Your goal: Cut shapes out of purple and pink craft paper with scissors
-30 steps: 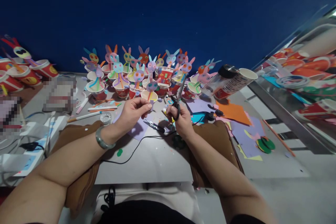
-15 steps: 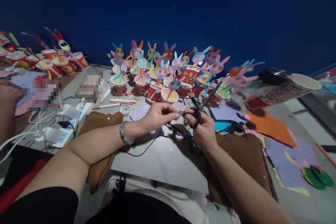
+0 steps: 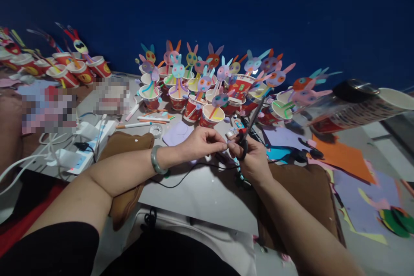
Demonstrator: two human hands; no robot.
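Observation:
My right hand is closed round the handles of a pair of scissors, whose blades point up and away from me. Its thumb and fingertip meet the fingertips of my left hand. My left hand is pinched; whatever sits between its fingertips is too small to make out. A purple paper piece lies just behind my left hand. Beyond both hands stand red paper cups with colourful paper rabbit heads on bent strips rising from them.
Brown cushions lie under both forearms. A power strip with white cables is at left, near another person's arm. Orange paper, purple sheets and scraps spread at right, beside a tilted clear container. A black cable crosses the table.
The view has shifted slightly, so the cups and paper sit a little further right. My fingertips have come together, and the scissors stand more upright in my right hand.

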